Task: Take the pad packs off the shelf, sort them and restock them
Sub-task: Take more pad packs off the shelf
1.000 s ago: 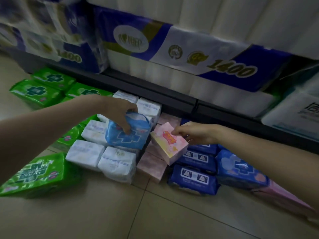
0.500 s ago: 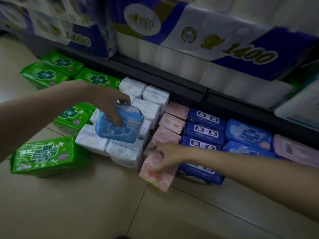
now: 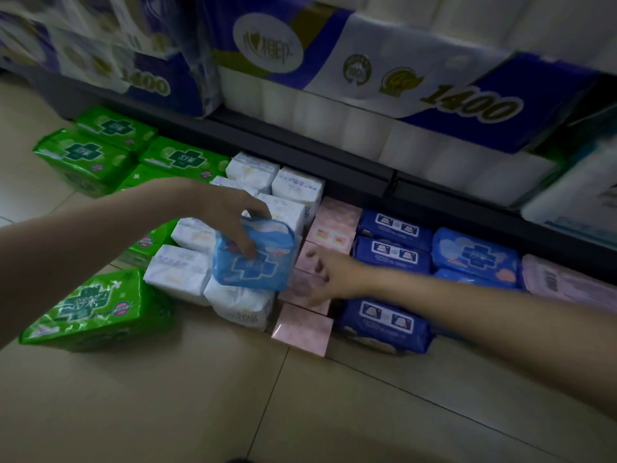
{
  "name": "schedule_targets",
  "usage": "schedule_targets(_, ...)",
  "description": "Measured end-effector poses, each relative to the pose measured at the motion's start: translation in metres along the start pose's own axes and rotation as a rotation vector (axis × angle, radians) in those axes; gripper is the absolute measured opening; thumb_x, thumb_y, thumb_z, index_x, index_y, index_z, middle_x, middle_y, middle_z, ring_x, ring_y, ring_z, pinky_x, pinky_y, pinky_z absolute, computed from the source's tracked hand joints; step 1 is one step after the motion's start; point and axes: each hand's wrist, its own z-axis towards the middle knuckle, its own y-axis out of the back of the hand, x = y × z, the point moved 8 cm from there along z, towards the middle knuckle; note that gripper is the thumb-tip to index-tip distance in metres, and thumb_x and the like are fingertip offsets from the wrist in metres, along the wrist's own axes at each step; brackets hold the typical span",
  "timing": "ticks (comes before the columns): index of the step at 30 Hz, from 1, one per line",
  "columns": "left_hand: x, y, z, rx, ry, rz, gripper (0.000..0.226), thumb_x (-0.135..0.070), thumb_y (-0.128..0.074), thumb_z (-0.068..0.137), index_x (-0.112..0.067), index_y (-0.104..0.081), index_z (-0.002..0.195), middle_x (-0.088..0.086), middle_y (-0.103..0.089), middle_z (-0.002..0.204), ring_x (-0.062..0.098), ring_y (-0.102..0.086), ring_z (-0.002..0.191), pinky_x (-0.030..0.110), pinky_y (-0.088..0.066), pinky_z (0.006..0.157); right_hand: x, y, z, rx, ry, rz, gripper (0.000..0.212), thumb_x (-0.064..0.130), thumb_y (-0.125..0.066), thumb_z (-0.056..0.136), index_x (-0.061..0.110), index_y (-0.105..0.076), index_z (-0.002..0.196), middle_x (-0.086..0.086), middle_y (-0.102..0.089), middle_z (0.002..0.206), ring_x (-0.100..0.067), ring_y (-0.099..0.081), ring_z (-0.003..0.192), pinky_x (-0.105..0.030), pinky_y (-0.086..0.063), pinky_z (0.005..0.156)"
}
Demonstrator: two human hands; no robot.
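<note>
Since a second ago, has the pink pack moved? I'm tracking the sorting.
Yes. The pink pack left the right hand, which held it up beside the dark blue packs; it now lies on the floor, fronting the pink row.

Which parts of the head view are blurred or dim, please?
Head view: dim overall; the right hand is motion-smeared above the pink packs, the toilet-roll packs on the shelf are soft toward the edges, while the light blue pack in the left hand reads fairly sharp.

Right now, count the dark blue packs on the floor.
3 dark blue packs: two at the back near the shelf, one in front. The right forearm may hide another between them.
</note>
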Motion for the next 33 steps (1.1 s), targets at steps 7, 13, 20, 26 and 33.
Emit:
schedule_targets(7, -0.085, 0.023, 0.018, 0.117, -0.175, -0.401, 0.044, -0.039, -0.080, 0.056, -0.032, -0.066, 0.097, -0.016, -0.068, 0.094, 0.005, -0.065, 0.083, 0.029, -0.050, 0.075, -0.004, 0.088, -0.059, -0.046, 0.059, 0.746, 0.044, 0.006, -0.069, 0.079, 0.021, -0.049, 0.115, -0.002, -0.056, 0.121, -0.018, -0.056, 0.113, -0.044, -0.046, 0.100)
schedule_targets(13, -0.215, 0.049, 0.052, -0.103, -0.426, -0.129, 0.049, -0.039, -0.078, 0.070, -0.019, -0.061, 0.112, 0.002, -0.065, 0.115, 0.017, -0.060, 0.105, 0.030, -0.047, 0.093, -0.096, 0.162, -0.138, -0.400, -0.147, 0.518, 0.054, 0.014, -0.080, 0.071, 0.017, -0.049, 0.116, 0.003, -0.063, 0.103, -0.013, -0.062, 0.094, -0.022, -0.053, 0.083)
schedule_targets(20, -0.330, 0.028, 0.077, -0.117, -0.541, 0.203, 0.041, -0.024, -0.060, 0.090, -0.010, -0.051, 0.127, 0.005, -0.057, 0.126, 0.019, -0.055, 0.111, 0.021, -0.040, 0.090, -0.197, 0.235, -0.262, -0.699, -0.226, 0.324, 0.059, 0.009, -0.078, 0.072, 0.015, -0.045, 0.121, 0.000, -0.055, 0.108, -0.014, -0.055, 0.098, -0.027, -0.051, 0.082)
schedule_targets(26, -0.441, -0.004, 0.099, -0.137, -0.665, 0.390, 0.033, -0.012, -0.061, 0.087, -0.004, -0.054, 0.118, 0.011, -0.062, 0.116, 0.023, -0.059, 0.102, 0.026, -0.044, 0.086, -0.292, 0.238, -0.360, -0.720, -0.416, 0.084, 0.060, 0.009, -0.079, 0.071, 0.010, -0.046, 0.122, -0.011, -0.055, 0.112, -0.022, -0.056, 0.089, -0.038, -0.052, 0.076)
schedule_targets(33, -0.578, -0.073, 0.126, -0.138, -0.776, 0.581, 0.042, -0.017, -0.056, 0.089, -0.009, -0.048, 0.130, 0.013, -0.052, 0.130, 0.026, -0.051, 0.115, 0.028, -0.039, 0.092, -0.419, 0.183, -0.455, -0.344, -0.764, -0.588, 0.054, 0.029, -0.066, 0.079, 0.021, -0.045, 0.129, -0.008, -0.053, 0.124, -0.029, -0.044, 0.115, -0.031, -0.034, 0.090)
